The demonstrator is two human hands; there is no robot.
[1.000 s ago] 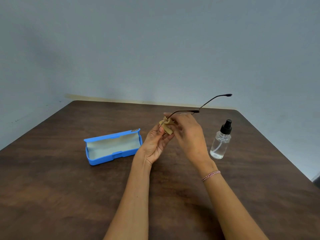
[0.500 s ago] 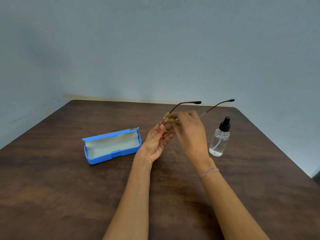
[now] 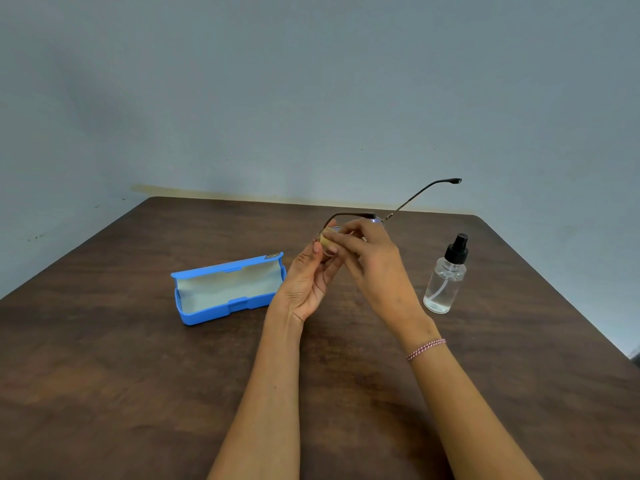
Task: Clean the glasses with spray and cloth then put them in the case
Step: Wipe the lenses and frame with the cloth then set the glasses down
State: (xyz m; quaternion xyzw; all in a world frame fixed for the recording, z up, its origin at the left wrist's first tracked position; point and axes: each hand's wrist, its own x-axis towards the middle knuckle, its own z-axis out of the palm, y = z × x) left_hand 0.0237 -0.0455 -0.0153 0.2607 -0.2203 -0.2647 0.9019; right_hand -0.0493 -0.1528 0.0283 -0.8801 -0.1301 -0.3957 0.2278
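Thin dark-framed glasses (image 3: 420,192) are held above the middle of the brown table (image 3: 104,375), their two temple arms sticking up and to the right. My left hand (image 3: 308,282) grips the frame from below at the left lens. My right hand (image 3: 370,258) pinches a small tan cloth (image 3: 326,240) against that lens. Most of the lenses and cloth are hidden by my fingers. The blue case (image 3: 227,289) lies open to the left, its pale lining showing. A clear spray bottle (image 3: 446,275) with a black nozzle stands upright to the right.
A bare grey wall stands behind the table's far edge. The table's right edge runs diagonally close past the bottle. A beaded bracelet (image 3: 426,348) circles my right wrist.
The glasses have tilted, so the right temple arm has risen while the left one has dropped. My right fingers with the cloth have shifted along the lens. Case and bottle stay put.
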